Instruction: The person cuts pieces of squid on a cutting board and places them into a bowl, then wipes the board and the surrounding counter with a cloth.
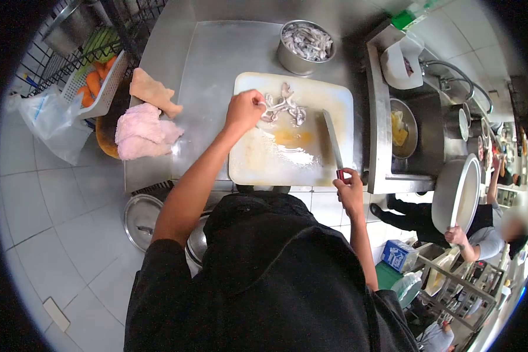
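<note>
A white cutting board [249,155] lies on the steel counter in front of me, wet and stained yellowish near its middle. Grey-white pieces of what looks like squid [288,107] are spread on its far half. My left hand [246,110] is over the board's left side, fingers pinched at the end of one pale squid piece. My right hand [350,191] grips the dark-red handle of a knife [332,138] at the board's near right; the blade points away from me, low over the board. Behind the board stands a steel pot [299,63] full of similar grey-white pieces.
Pink raw meat [144,132] and a tan piece [154,92] sit at the left. Beyond them is a white basket [113,76] with carrots. To the right, a sink [433,97] holds a metal bowl [413,114]. A co-worker carries a big bowl [443,193].
</note>
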`<state>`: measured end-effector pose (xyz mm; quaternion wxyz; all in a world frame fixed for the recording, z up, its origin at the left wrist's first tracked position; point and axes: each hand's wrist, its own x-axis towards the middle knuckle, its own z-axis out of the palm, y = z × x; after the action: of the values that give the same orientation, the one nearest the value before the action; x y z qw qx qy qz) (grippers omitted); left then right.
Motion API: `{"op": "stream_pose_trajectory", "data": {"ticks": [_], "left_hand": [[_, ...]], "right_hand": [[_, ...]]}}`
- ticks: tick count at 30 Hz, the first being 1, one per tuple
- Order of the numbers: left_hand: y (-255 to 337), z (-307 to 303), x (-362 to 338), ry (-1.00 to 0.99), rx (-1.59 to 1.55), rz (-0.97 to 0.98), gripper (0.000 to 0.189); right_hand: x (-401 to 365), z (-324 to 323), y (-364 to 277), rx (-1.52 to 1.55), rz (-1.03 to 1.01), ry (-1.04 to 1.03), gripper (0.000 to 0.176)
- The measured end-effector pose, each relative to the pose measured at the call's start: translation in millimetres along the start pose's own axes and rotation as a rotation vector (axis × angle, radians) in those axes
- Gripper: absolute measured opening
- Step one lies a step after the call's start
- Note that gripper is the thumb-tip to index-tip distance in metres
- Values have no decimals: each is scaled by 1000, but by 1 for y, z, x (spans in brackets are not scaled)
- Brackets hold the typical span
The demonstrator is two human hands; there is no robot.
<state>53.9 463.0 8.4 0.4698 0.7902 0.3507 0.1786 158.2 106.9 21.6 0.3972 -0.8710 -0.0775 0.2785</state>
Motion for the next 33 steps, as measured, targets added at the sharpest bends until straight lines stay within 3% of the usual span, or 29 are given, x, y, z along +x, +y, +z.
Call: {"op": "stream_pose_trajectory", "data": {"ticks": [6,12,15,21,24,33], "left_hand": [[-12,-7,57,108,-58,54,31],[-12,-12,36,-46,223,-19,17],[-11,10,7,-42,403,95,10],[-17,45,13,157,571,123,16],[-13,52,23,103,655,42,12],[-8,48,40,-24,837,80,15]], "right_hand": [[-4,5,-6,67,44,-15,43],[-11,4,-6,114,83,-43,44],[-11,5,-4,126,84,-39,44],[-17,6,-12,133,101,-41,44],[-18,6,-10,123,105,-38,43],[-29,4,-6,121,96,-13,41]]}}
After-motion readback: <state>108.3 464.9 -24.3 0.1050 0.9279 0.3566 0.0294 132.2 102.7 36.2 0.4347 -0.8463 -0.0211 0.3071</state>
